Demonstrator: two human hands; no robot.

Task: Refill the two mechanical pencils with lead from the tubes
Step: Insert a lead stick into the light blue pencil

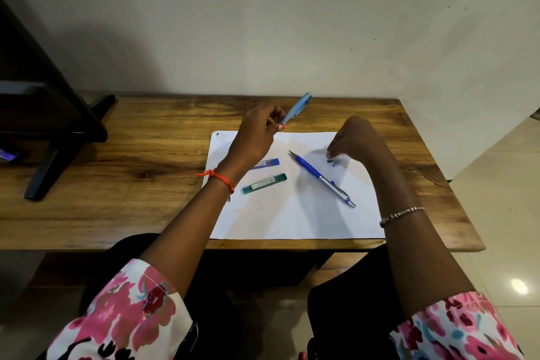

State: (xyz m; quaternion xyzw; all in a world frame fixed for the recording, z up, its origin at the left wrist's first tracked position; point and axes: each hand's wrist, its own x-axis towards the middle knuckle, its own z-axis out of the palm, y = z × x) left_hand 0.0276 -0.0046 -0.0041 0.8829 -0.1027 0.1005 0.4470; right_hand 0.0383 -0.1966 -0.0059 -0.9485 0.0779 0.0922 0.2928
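Head view shows a light blue mechanical pencil [295, 109] gripped in the left hand [257, 137], raised over the bench [131, 184] and tilted toward 1 o'clock, while a dark blue pencil [321, 178] lies on white paper [292, 213] with its tip toward 10 o'clock. At 9 o'clock from it lie a blue lead tube [266, 163] and, nearer the person, a green lead tube [264, 183]. The right hand [355, 140] hangs fingers down, narrowly pinched just above small blue pieces [333, 161]; whether it touches them I cannot tell.
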